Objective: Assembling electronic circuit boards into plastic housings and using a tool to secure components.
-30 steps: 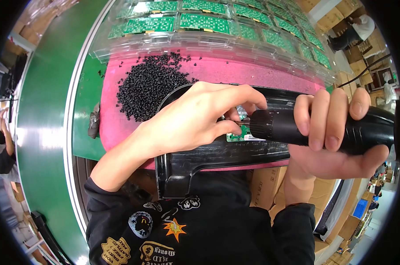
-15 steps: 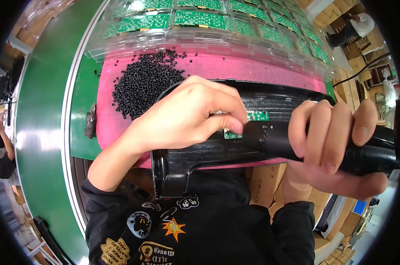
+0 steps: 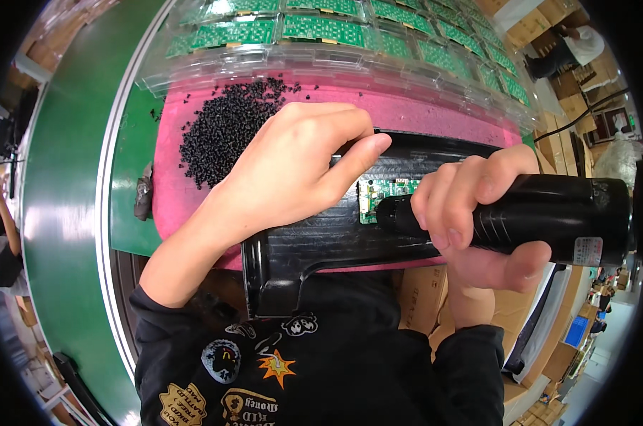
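A long black plastic housing [image 3: 321, 245] lies in front of me, its hollow side up. Inside it sits a green circuit board [image 3: 367, 199], partly covered by the tool and my fingers. My right hand [image 3: 470, 206] is wrapped round a black electric screwdriver [image 3: 556, 216] held nearly level, its dark nose over the board; the bit's tip is hidden. My left hand [image 3: 307, 160] lies across the housing's left part, closed at its far edge. The thumb is on the inner side and the curled fingers lie beyond the edge, their tips hidden.
A heap of small black screws [image 3: 225, 128] lies on the pink mat [image 3: 435, 113]. Behind it, stacked clear trays [image 3: 264, 64] hold green boards. A dark wrapped piece [image 3: 144, 195] lies on the green table [image 3: 80, 163] at left. Cardboard boxes [image 3: 421, 295] stand at right; other people are farther off.
My left hand has drawn back from the board to the housing's far edge. My right hand has brought the screwdriver leftward and swung it, so its nose is over the board.
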A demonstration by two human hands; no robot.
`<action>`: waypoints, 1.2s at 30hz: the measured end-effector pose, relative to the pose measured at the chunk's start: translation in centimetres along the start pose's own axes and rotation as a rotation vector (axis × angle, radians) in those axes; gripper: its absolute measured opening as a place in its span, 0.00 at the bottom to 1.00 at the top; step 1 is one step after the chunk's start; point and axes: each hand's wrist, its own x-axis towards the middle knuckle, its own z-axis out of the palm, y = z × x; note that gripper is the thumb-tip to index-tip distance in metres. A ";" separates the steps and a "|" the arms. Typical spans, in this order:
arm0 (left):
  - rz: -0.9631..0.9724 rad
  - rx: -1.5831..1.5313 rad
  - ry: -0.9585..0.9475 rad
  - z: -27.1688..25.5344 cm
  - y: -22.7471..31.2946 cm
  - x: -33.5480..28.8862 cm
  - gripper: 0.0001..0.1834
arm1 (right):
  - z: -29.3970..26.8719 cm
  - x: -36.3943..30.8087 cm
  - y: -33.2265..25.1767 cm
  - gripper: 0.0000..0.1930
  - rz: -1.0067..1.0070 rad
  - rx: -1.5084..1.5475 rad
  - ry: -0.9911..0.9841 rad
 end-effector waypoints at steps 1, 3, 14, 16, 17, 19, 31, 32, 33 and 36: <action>-0.011 0.005 0.011 0.1 0.0 -0.1 0.09 | -0.1 0.0 0.0 0.35 0.002 0.000 0.000; 0.006 -0.016 0.025 0.3 -0.2 -0.1 0.08 | -0.3 0.0 0.0 0.35 -0.009 0.051 -0.066; 0.056 -0.011 0.043 0.7 -0.3 -0.2 0.05 | -0.2 0.6 -0.8 0.33 0.153 -0.075 -0.251; 0.086 -0.010 0.015 0.7 -0.5 -0.3 0.05 | 0.4 0.5 -1.0 0.34 0.220 -0.106 -0.172; 0.088 -0.013 0.015 0.6 -0.5 -0.3 0.05 | 0.6 0.5 -0.9 0.34 0.205 -0.184 -0.136; 0.025 -0.046 -0.071 0.5 -0.6 -0.4 0.07 | 0.8 0.5 -0.9 0.35 0.200 -0.176 -0.115; 0.114 -0.253 -0.254 0.6 -0.6 -0.5 0.09 | -1.1 1.2 -1.5 0.30 -0.274 0.217 -0.144; 0.079 -0.272 -0.304 0.2 -0.2 -0.2 0.09 | -1.1 1.2 -1.5 0.30 -0.308 0.221 -0.125; 0.043 -0.290 -0.354 -0.1 0.1 0.1 0.09 | -1.1 1.2 -1.4 0.30 -0.341 0.224 -0.105; 0.046 -0.287 -0.337 0.1 0.3 0.2 0.09 | -0.8 0.9 -1.6 0.29 -0.352 0.220 -0.066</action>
